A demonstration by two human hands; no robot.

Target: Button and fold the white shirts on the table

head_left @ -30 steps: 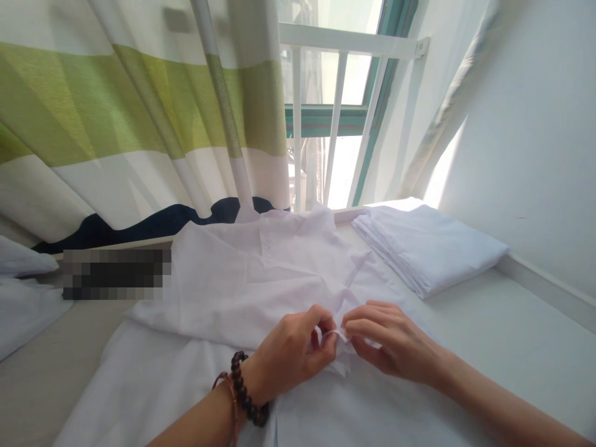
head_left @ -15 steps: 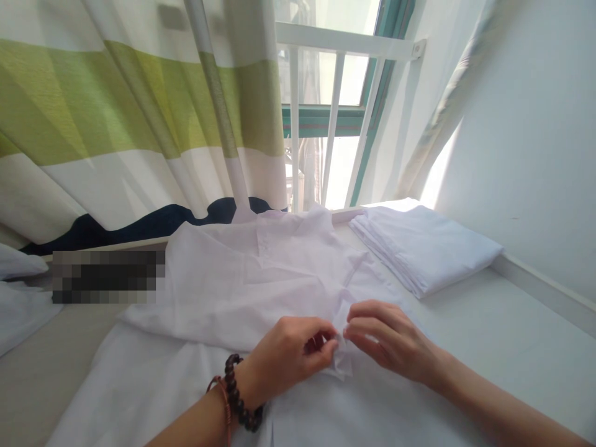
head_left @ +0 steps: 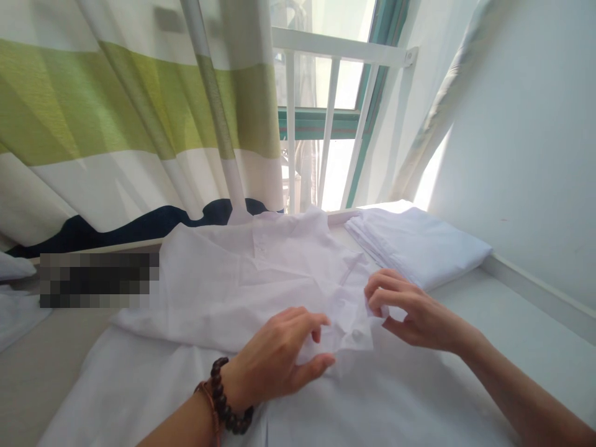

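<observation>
A white garment [head_left: 209,285] with a collar is spread over the surface in front of me, its fabric creased. My left hand [head_left: 284,351], with dark beads at the wrist, lies over its middle, thumb and fingers apart and nothing between them. Just right of that hand a small flap of the cloth with a button [head_left: 356,335] shows. My right hand [head_left: 405,307] is at the garment's right side, its fingers curled round a bit of the white cloth.
A folded white cloth [head_left: 423,248] lies at the back right by the wall. White rails [head_left: 330,124] stand before the window. A striped curtain [head_left: 139,124] hangs at the left. More white fabric [head_left: 18,316] lies at the far left, beside a blurred-out patch.
My left hand has opened and drawn slightly left, off the cloth edge. My right hand has moved right and a little away from me. The buttoned flap now shows between them.
</observation>
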